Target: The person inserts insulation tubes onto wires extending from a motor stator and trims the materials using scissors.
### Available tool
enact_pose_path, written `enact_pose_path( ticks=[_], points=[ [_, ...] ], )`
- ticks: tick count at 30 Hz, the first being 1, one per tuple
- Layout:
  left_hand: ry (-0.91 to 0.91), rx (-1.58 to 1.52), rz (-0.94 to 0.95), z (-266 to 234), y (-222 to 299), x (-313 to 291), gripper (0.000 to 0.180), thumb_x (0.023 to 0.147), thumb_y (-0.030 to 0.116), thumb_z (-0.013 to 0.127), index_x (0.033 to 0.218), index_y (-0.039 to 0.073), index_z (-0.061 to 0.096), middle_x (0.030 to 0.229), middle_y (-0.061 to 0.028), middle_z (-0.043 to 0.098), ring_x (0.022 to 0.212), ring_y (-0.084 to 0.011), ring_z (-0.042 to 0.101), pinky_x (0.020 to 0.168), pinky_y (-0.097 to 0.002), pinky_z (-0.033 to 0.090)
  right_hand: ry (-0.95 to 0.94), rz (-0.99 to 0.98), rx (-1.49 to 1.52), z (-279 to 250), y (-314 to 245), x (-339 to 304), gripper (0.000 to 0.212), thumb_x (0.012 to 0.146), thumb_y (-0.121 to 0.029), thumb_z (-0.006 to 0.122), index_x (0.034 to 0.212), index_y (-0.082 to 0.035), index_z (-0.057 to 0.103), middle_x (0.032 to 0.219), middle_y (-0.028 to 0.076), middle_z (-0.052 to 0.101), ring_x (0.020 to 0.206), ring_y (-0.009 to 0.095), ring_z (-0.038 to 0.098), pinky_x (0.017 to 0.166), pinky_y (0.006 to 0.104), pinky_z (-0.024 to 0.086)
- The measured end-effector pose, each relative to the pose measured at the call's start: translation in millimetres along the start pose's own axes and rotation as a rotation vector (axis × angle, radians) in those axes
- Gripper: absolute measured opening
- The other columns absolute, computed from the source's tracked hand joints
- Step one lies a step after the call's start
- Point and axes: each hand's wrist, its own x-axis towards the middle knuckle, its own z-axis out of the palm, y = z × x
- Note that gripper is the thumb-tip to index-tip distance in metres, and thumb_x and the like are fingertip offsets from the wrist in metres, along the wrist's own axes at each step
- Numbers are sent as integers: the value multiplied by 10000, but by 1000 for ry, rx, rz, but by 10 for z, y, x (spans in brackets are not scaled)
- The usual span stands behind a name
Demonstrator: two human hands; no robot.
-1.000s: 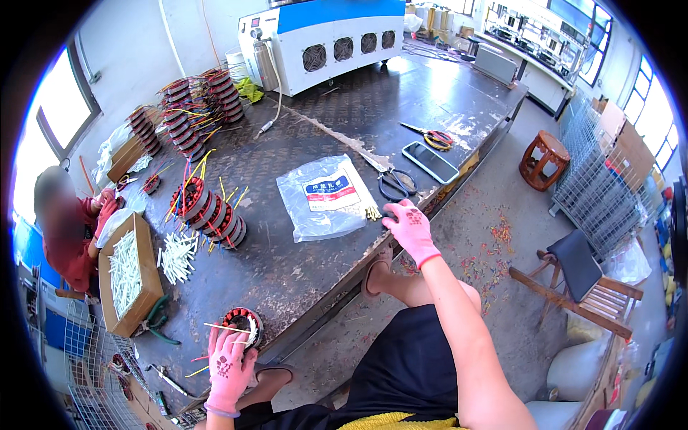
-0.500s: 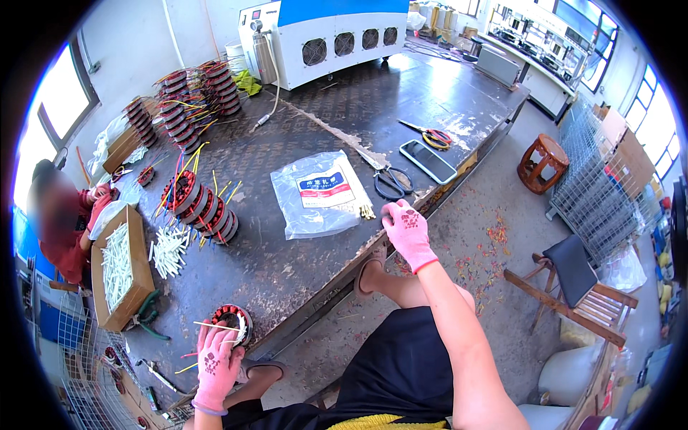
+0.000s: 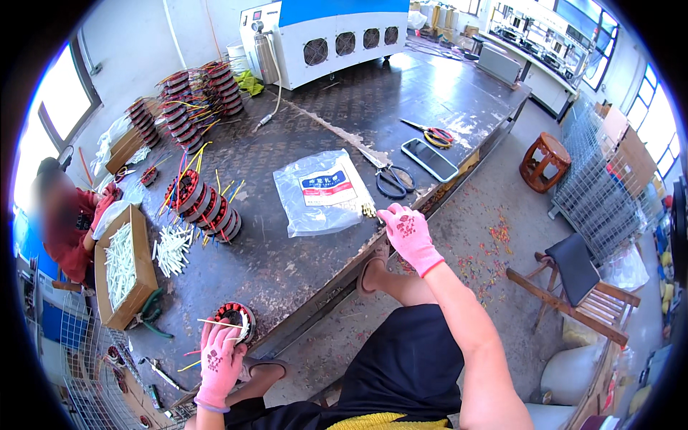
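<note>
My left hand [image 3: 218, 362], in a pink glove, grips a ring-shaped motor stator [image 3: 235, 320] with red windings at the table's near edge. A thin pale strip [image 3: 218, 324] crosses that stator by my fingers. My right hand [image 3: 408, 233], also gloved in pink, is just beside the end of a clear plastic bag [image 3: 301, 215] of cream cable ties [image 3: 368, 210]. Its fingers are curled together at the table edge; whatever lies between them is hidden. A stack of wound stators [image 3: 204, 208] with coloured leads rests on its side farther left.
Black-handled scissors [image 3: 393, 182], a phone [image 3: 430, 160] and smaller scissors [image 3: 437, 136] lie beyond the bag. White sleeves [image 3: 172, 249] are piled beside a cardboard box [image 3: 146, 279] and green-handled pliers [image 3: 152, 313]. A co-worker in red [image 3: 68, 244] sits at left.
My right hand has shifted slightly left and toward me, close to the tie ends. My left hand keeps its place on the stator. The whole view has drifted a little.
</note>
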Motion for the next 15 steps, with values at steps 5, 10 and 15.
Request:
enact_pose_path(
  ticks=[5,10,15],
  points=[
    [20,8,8,31,52,38,388,765,69,694,1141,44,603,1120,-139,622,1198,-353,554,1141,-571,336,-89,-125,-239,2,83,-77,131,884,-156,597,995,-155,665,1000,27,613,958,217,628,778,375,492],
    [39,10,-35,22,189,153,401,734,184,769,1080,47,622,1061,-121,636,1157,-339,570,1132,-550,349,9,-248,-238,45,209,-139,89,849,-153,609,936,-147,628,937,33,573,898,207,623,732,366,493],
    [70,33,-120,1,26,5,346,707,284,797,940,62,672,918,-101,648,1029,-312,608,1092,-510,393,162,-375,210,-242,-90,-200,125,842,-155,669,951,-94,656,1081,86,655,931,249,653,778,369,529]
  ],
)
